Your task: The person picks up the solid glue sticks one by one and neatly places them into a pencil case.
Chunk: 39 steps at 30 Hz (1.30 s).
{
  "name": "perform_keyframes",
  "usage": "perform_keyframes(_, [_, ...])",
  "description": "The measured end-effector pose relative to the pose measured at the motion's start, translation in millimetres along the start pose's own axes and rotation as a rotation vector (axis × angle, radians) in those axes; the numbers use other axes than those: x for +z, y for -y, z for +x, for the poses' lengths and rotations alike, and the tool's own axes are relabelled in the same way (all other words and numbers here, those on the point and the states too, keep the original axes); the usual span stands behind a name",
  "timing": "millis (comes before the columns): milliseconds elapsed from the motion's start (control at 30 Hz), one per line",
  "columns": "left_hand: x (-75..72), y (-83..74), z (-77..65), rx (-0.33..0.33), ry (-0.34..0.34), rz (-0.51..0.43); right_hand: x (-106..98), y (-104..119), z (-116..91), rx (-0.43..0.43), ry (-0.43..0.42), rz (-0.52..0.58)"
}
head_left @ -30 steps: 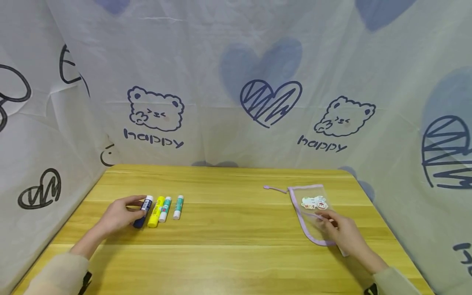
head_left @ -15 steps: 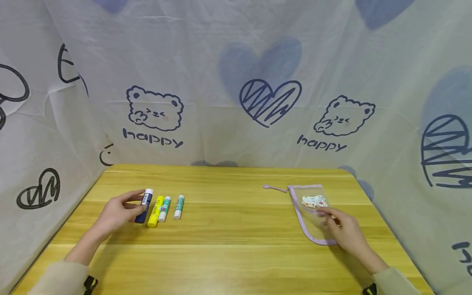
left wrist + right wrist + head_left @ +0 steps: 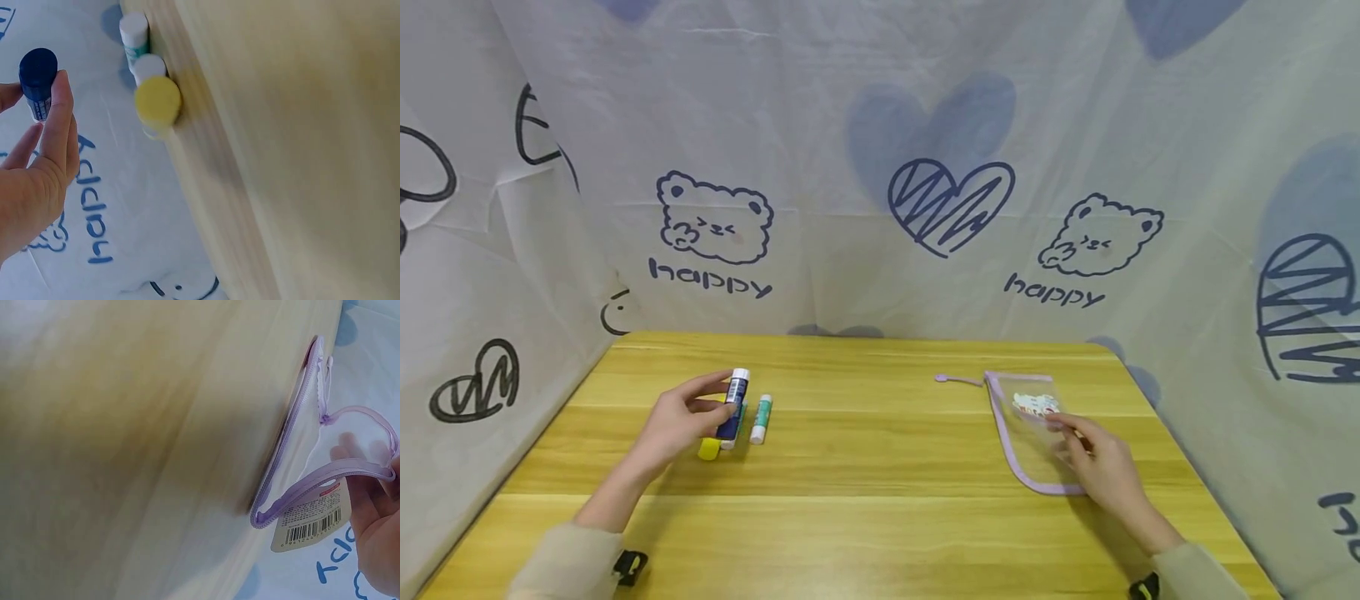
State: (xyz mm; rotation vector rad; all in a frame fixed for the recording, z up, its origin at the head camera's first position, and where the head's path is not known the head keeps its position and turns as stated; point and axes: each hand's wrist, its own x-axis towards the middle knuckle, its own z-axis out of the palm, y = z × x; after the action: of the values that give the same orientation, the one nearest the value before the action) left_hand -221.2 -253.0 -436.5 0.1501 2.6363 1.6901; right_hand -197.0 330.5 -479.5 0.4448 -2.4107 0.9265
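Observation:
My left hand (image 3: 676, 423) pinches a navy glue stick (image 3: 733, 407) with a white end, tilted and raised off the table. Behind it, a yellow glue stick (image 3: 708, 449) and a teal-and-white glue stick (image 3: 728, 444) are partly hidden. Another teal-and-white glue stick (image 3: 762, 419) lies just to the right. With fingers and thumb, my right hand (image 3: 1103, 468) pinches the edge of a clear mesh-like zip pouch (image 3: 1026, 458) trimmed in lilac. In the right wrist view the pouch's mouth gapes, and a barcode label (image 3: 312, 525) hangs by the hand.
The wooden table (image 3: 865, 517) carries everything. A lilac zipper pull (image 3: 958, 380) extends left from the pouch. White cloth (image 3: 835, 250) printed with bears and hearts stands behind the table and along both sides.
My left hand has lifted the navy glue stick and carried it right, in front of the yellow one. My right hand has raised the pouch's edge slightly.

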Motion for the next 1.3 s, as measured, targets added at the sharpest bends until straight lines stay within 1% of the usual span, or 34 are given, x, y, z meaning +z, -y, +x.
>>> perform_keyframes(200, [13.0, -9.0, 5.6, 0.005, 0.011, -0.035, 2, -1, 3, -0.004, -0.032, 0.021])
perform_keyframes(400, [28.9, -14.8, 10.7, 0.01, 0.03, -0.068, 2, -1, 3, 0.008, -0.043, 0.038])
perform_keyframes(567, [42.8, -19.2, 14.6, 0.032, 0.042, -0.115, 2, -2, 4, 0.059, -0.052, 0.057])
perform_keyframes(833, [64.9, -27.3, 21.3, 0.026, 0.056, -0.167, 0, -1, 5, 0.147, -0.048, 0.143])
perform_keyframes(967, [79.0, -30.8, 25.0, 0.025, 0.056, -0.192, -2, 1, 5, 0.183, -0.035, 0.176])
perform_keyframes(1033, [86.6, -33.1, 26.2, 0.02, 0.061, -0.218, -4, 1, 4, 0.199, -0.03, 0.183])
perform_keyframes(1300, [117.0, -41.4, 28.8, -0.012, 0.074, -0.288, -7, 3, 3, 0.276, -0.021, 0.203])
